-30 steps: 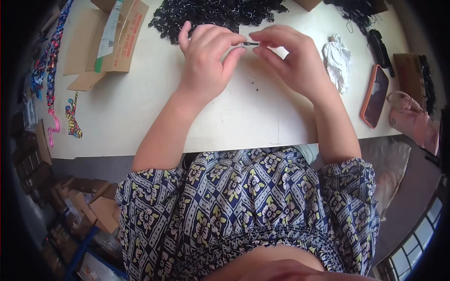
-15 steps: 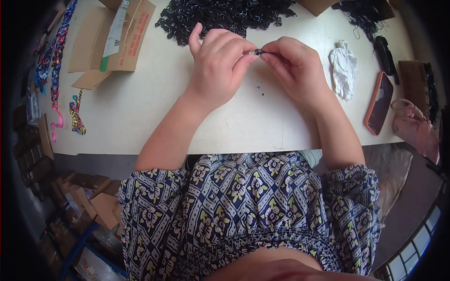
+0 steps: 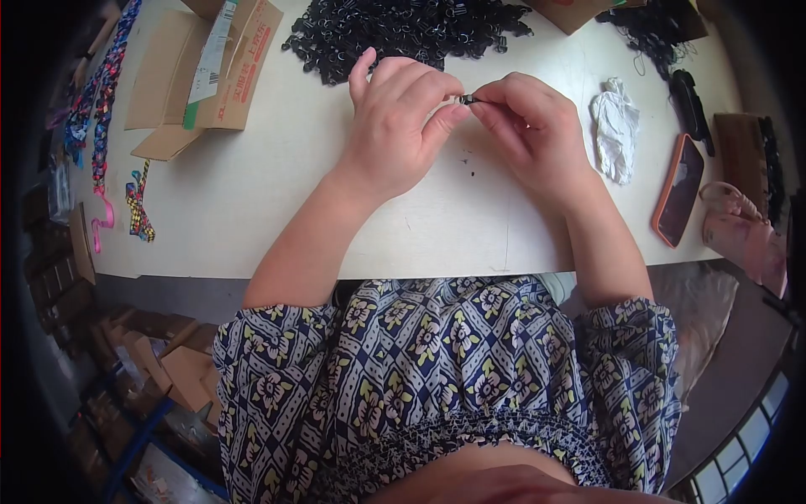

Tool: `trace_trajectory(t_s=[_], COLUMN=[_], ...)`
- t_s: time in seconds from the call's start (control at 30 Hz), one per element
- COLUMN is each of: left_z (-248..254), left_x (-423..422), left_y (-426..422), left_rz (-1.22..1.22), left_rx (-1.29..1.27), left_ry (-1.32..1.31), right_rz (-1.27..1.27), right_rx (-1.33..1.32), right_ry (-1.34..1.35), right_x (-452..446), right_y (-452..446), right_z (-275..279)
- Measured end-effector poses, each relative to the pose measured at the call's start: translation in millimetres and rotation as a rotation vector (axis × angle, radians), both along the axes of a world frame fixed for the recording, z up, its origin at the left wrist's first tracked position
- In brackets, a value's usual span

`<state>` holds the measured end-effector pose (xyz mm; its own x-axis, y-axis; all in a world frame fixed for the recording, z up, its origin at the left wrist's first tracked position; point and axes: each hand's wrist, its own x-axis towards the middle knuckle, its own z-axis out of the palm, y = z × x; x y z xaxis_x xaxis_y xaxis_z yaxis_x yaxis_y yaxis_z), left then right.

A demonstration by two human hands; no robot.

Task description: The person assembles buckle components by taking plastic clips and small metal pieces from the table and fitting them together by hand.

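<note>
While the left hand (image 3: 393,128) and the right hand (image 3: 537,126) are pinching the small black fitting (image 3: 468,99), it is probably feeling light, rather stiff, its ends offering surest hold.

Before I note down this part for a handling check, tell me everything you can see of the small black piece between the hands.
The small black piece looks dark, with a lighter, shiny spot, perhaps metal. It spans the narrow gap between the hands over the pale table, on the wearer's side of the black heap. The right hand pinches one end; the left hand's fingertips are at the other, their contact unclear. Fingers hide its full shape.
</note>
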<state>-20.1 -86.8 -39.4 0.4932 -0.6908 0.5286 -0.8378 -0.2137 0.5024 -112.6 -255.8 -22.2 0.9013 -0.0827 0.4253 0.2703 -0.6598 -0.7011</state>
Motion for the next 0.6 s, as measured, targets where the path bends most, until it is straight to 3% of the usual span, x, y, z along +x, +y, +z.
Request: trace_trajectory(t_s=[0.4,0.6], left_z=[0.2,0.0], left_x=[0.1,-0.7], left_y=[-1.5,-0.6], left_rz=[-0.009,-0.010], left_rx=[-0.025,-0.003], left_ry=[-0.047,-0.044], right_rz=[-0.035,-0.001], right_rx=[0.066,-0.032], right_ry=[0.001,-0.037], right_x=[-1.6,-2.1], right_y=[0.5,-0.8], right_z=[0.0,3.2])
